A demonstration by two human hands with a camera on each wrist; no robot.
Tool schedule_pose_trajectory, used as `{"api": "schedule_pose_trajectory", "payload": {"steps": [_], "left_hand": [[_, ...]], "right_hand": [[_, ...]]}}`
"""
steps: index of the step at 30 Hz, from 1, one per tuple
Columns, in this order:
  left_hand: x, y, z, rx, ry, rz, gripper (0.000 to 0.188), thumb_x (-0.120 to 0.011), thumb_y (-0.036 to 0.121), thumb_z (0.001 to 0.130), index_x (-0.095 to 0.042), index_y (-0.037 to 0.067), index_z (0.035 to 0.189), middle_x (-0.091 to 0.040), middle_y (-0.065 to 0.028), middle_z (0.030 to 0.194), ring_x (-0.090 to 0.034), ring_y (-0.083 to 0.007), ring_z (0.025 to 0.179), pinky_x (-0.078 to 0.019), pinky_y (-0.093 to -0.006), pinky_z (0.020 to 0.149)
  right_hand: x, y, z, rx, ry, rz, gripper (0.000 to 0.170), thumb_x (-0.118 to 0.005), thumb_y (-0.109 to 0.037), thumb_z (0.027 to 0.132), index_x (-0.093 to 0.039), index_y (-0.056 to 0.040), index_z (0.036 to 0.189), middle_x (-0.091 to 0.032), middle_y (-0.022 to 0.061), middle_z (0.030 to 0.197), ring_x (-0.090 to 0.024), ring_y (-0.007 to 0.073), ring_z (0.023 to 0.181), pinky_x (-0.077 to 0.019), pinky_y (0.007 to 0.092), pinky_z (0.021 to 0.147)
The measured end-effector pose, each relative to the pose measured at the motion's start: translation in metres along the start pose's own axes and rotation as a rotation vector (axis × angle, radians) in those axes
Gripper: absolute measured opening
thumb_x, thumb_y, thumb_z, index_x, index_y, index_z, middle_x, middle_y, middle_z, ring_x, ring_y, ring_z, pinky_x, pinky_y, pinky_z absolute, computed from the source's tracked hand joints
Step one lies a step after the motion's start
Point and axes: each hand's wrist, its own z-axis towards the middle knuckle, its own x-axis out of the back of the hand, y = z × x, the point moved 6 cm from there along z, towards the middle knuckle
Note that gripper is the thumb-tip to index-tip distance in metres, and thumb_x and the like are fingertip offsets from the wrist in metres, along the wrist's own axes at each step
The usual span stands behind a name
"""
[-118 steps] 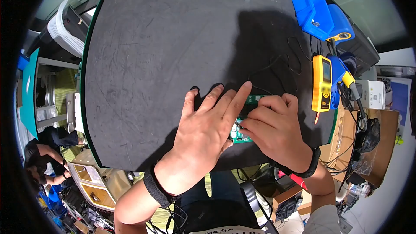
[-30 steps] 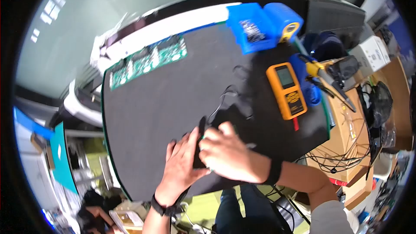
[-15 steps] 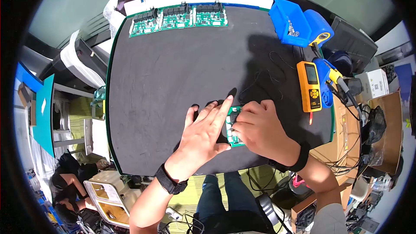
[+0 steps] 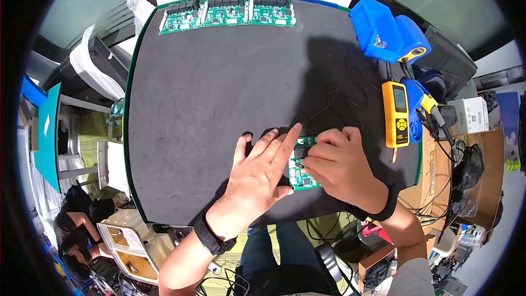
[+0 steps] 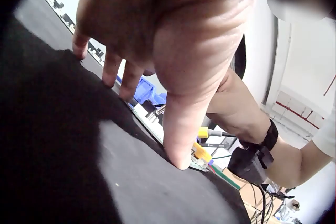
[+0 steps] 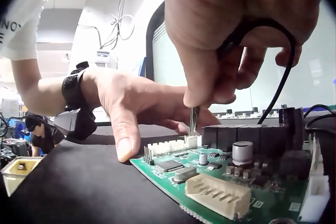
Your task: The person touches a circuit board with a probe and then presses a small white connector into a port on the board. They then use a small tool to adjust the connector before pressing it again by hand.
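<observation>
My right hand [image 4: 342,167] pinches a slim metal-tipped piece [image 6: 194,119] with a black cable [image 6: 287,50] looping out of the hand. Its tip is at the white connectors along one edge of a green circuit board [image 4: 304,181]. That board lies flat on the dark mat, partly hidden under the right hand. White sockets, black blocks and a silver capacitor [image 6: 242,153] stand up from it. Spread and straight, the fingers of my left hand [image 4: 255,172] rest on the mat, its thumb [image 6: 126,142] beside the board's edge.
Several joined green boards [image 4: 227,13] lie along the mat's far edge. To the right are a yellow handheld meter [image 4: 396,115], a blue bin [image 4: 377,30] with small parts, and a yellow-and-blue tool [image 4: 430,104]. A thin black cord [image 4: 329,104] trails over the mat.
The head view was swung aside and blurred a second ago and has come back over the mat. Both hands stay at the board, the right still pinching at its connector edge.
</observation>
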Motion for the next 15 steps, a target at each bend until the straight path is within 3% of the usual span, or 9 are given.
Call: {"api": "schedule_pose_trajectory", "payload": {"steps": [15], "left_hand": [[0.0017,0.0009,0.0012,0.010,-0.026,-0.015,0.103,-0.079,0.015,0.067,-0.017,0.010,0.149,-0.047,-0.0078,0.132,-0.040,-0.0253,0.129,-0.0233,-0.0505,0.105]], "right_hand": [[-0.0043,0.0018,0.0017,0.038,-0.009,0.007,0.011,-0.067,-0.016,0.067,-0.063,-0.0123,0.076,-0.051,-0.0051,0.077,-0.051,0.0152,0.089,-0.0317,0.0401,0.073]]}}
